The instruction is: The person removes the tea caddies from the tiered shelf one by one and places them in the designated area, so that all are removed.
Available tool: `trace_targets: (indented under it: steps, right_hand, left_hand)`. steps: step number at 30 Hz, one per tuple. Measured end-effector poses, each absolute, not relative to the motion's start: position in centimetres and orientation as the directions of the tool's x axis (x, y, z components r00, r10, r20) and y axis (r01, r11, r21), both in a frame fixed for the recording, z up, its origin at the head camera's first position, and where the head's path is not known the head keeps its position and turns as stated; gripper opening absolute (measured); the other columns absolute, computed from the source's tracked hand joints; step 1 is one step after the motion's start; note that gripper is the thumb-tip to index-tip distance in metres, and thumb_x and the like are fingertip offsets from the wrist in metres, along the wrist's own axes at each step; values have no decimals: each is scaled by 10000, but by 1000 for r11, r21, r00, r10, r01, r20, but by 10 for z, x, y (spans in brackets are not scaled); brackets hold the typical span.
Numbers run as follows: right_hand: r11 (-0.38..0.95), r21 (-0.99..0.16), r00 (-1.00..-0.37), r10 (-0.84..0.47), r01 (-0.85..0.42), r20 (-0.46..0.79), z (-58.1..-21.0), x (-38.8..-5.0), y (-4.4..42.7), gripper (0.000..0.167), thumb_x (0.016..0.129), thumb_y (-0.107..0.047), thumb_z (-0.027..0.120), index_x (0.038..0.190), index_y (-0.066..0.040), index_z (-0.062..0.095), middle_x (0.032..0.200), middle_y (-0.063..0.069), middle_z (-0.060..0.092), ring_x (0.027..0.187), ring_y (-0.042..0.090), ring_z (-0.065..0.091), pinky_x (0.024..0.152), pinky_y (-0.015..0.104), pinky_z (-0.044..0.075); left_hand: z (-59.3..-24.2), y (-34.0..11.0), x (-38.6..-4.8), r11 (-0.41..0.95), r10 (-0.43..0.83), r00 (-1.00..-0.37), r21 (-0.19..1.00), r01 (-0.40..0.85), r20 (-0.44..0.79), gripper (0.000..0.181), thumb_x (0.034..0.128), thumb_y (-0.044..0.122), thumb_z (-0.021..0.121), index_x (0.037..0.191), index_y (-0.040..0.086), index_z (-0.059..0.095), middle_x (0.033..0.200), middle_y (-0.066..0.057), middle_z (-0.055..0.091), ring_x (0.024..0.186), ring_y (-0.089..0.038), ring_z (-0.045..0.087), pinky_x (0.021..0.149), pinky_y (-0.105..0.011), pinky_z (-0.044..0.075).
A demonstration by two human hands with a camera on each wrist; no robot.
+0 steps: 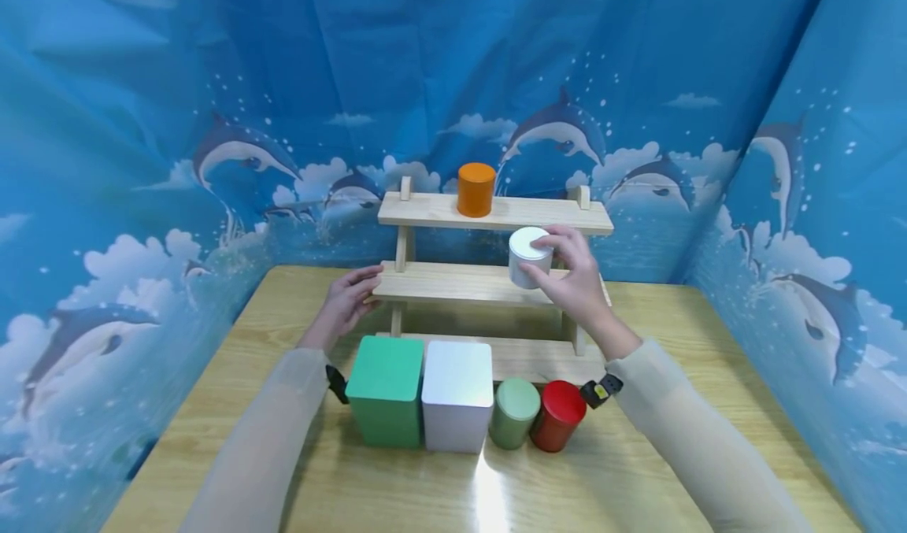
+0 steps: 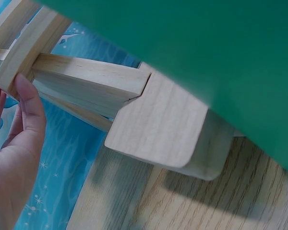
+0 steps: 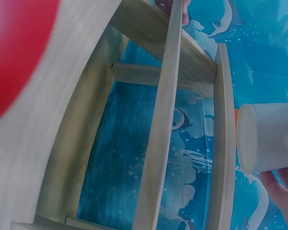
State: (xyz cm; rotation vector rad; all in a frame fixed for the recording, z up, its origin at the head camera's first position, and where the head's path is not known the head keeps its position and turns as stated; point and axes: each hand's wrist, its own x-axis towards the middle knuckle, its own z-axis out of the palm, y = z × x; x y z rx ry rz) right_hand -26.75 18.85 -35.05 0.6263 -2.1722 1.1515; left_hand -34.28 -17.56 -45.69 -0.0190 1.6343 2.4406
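My right hand holds a white cylinder by its side, in front of the middle and top boards of a three-tier wooden shelf. In the right wrist view the white cylinder appears beyond the boards, with fingertips along its lower side. At the left end of the middle board, my left hand grips the wood. The left wrist view has its thumb against the board's end, other fingers partly hidden. An orange cylinder stands upright on the top board.
Before the shelf, on the wooden table, stand a green box, a white box, a pale green cylinder and a red cylinder in a row. A blue dolphin-print curtain rises behind and at both sides.
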Motion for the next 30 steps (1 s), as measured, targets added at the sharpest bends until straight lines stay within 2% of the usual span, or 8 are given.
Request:
trace_targets:
  steps: [5, 10, 12, 16, 18, 25, 30]
  right_hand:
    - [520, -560, -714, -147, -645, 685, -355, -260, 192, 320, 764, -48, 760, 1055, -39, 625, 1276, 109, 475, 1122, 230, 453, 806, 392, 469]
    - [511, -559, -709, -155, -653, 688, -352, -247, 190, 313, 757, 27, 742, 1043, 14, 615, 1257, 206, 464, 1125, 299, 452, 837, 456, 467]
    - [508, -554, -704, -160, -660, 692, -347, -238, 188, 307, 753, 56, 733, 1033, 42, 607, 1235, 241, 463, 1116, 317, 460, 855, 418, 470]
    - [490, -546, -688, -168, -679, 706, -337, -222, 185, 299, 738, 116, 712, 1008, 87, 588, 1195, 273, 464, 1082, 357, 467, 858, 228, 444]
    - [489, -549, -691, -166, -677, 704, -338, -219, 187, 295, 739, 113, 714, 1005, 85, 590, 1194, 281, 463, 1087, 350, 463, 855, 190, 431]
    - [501, -556, -699, -151, -663, 699, -343, -209, 196, 295, 728, 121, 719, 993, 89, 594, 1197, 303, 462, 1099, 360, 448, 846, 205, 441]
    - [484, -559, -690, -138, -673, 710, -348, -204, 204, 307, 708, 154, 714, 983, 101, 590, 1196, 313, 457, 1086, 353, 451, 843, 182, 439]
  left_hand:
    - [-457, -176, -342, -365, 161, -979, 914, -177, -125, 457, 888, 149, 642, 1315, 53, 509, 1196, -16, 528, 948, -156, 591, 777, -350, 486]
    - [-456, -176, -342, -371, 162, -979, 911, -179, -126, 441, 887, 147, 642, 1303, 62, 523, 1191, -13, 532, 949, -155, 593, 797, -364, 481]
    - [-456, -176, -342, -371, 164, -978, 911, -180, -127, 433, 888, 145, 640, 1299, 67, 529, 1191, -11, 531, 950, -153, 594, 820, -379, 473]
    - [-456, -176, -341, -362, 170, -978, 916, -176, -120, 438, 897, 146, 629, 1311, 64, 516, 1197, -5, 524, 949, -148, 591, 873, -412, 444]
    - [-456, -176, -341, -358, 171, -978, 918, -174, -119, 438, 900, 148, 625, 1315, 63, 511, 1200, -5, 521, 952, -148, 588, 882, -420, 436]
    - [-456, -176, -342, -366, 155, -981, 915, -170, -120, 379, 893, 147, 634, 1261, 87, 566, 1180, -9, 539, 941, -151, 592, 895, -437, 428]
    - [-456, -176, -341, -368, 156, -980, 913, -174, -124, 403, 896, 136, 629, 1285, 72, 547, 1170, -9, 549, 940, -152, 596, 852, -407, 457]
